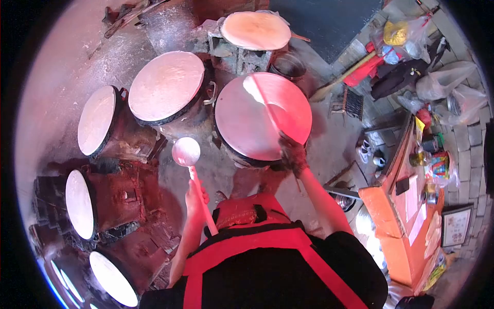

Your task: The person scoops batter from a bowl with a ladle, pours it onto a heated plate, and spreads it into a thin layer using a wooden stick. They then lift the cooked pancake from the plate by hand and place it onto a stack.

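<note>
Ladle (186, 152) in the left hand (195, 194), fingers wrapped round its pale handle, the round bowl raised between the drum-shaped stoves. Right hand (292, 153) is closed on a thin stick (267, 109) that lies across the nearest round griddle (247, 129), at its near rim. More round griddles (165, 85) ring the person on the left. An orange counter (396, 216) stands off to the right, crowded with small items.

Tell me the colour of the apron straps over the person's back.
Red straps over a black top, seen clearly in the head view.
</note>
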